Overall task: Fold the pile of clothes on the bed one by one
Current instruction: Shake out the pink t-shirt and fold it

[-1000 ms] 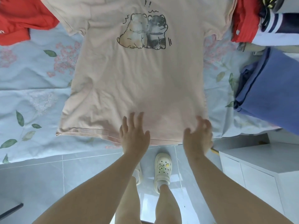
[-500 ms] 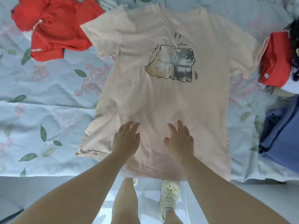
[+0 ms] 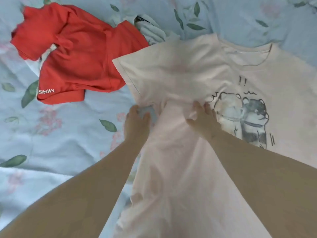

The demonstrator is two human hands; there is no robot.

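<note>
A pale pink T-shirt point(image 3: 197, 169) with a cartoon print of two animals point(image 3: 240, 117) lies front up on the bed, neck at the far side. My left hand point(image 3: 137, 122) rests at the shirt's left side edge just below the sleeve, fingers apart, partly on the sheet. My right hand point(image 3: 204, 121) lies flat and open on the chest, just left of the print. The fabric is wrinkled and bunched between the two hands. The shirt's right sleeve and hem are out of view.
A crumpled red garment point(image 3: 77, 57) with white lettering lies on the bed to the far left, close to the pink sleeve. A white and grey piece of clothing point(image 3: 151, 30) peeks out behind it. The bedsheet point(image 3: 60, 134) is light blue with leaves and flowers.
Both hands have slid from near the hem up to chest level. My left hand has gone out to the left edge under the sleeve. The view has shifted left and closer.
</note>
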